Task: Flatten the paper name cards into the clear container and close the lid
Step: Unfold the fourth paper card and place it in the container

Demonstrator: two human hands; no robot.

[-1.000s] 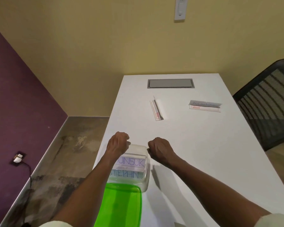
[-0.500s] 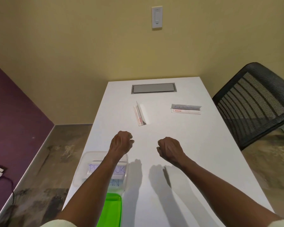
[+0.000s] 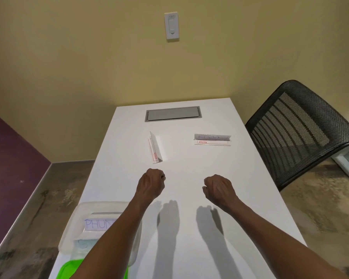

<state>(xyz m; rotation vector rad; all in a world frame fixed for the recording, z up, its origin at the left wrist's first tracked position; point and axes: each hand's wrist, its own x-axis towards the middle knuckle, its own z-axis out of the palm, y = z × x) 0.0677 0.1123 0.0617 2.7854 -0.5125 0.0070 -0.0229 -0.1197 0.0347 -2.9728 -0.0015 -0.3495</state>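
Two folded paper name cards stand on the white table (image 3: 189, 198): one (image 3: 155, 148) lies lengthwise just beyond my left hand, the other (image 3: 212, 139) sits crosswise further right. My left hand (image 3: 151, 185) and my right hand (image 3: 218, 189) hover over the table with fingers curled, holding nothing. The clear container (image 3: 85, 210) sits at the near left table edge under my left forearm, with flattened cards inside, one reading "PHUN…". Its green lid (image 3: 69, 270) lies just in front of it.
A grey cable hatch (image 3: 173, 114) is set into the far end of the table. A black mesh chair (image 3: 298, 129) stands at the right side. The table's left edge drops to the floor beside the purple wall.
Both hands have moved forward from the container toward the standing cards. The view has tilted up, so the container and lid now sit lower left.
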